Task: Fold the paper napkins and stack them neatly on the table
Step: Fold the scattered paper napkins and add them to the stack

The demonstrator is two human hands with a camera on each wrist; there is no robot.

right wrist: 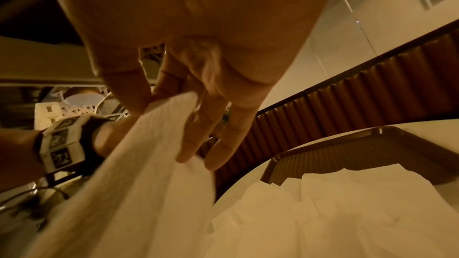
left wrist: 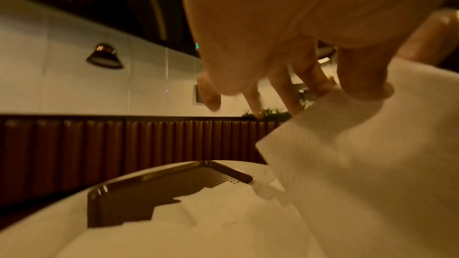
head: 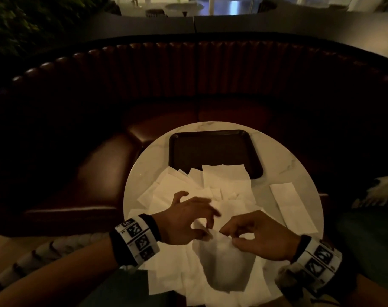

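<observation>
A white paper napkin point(head: 225, 262) hangs lifted above the near part of the round table point(head: 299, 173). My left hand point(head: 188, 220) pinches its top left corner between thumb and forefinger. My right hand point(head: 253, 235) pinches the top right corner. The left wrist view shows the same napkin point(left wrist: 360, 154) under my thumb, and the right wrist view shows the napkin point(right wrist: 139, 174) caught between thumb and fingers. A loose heap of unfolded napkins point(head: 188, 187) covers the table's middle. One folded napkin point(head: 292, 207) lies flat at the right.
A dark rectangular tray point(head: 210, 149) sits at the far side of the table, with napkins overlapping its near edge. A brown padded booth seat point(head: 78, 173) curves round behind and to the left. A patterned cushion point(head: 381, 191) lies at the right.
</observation>
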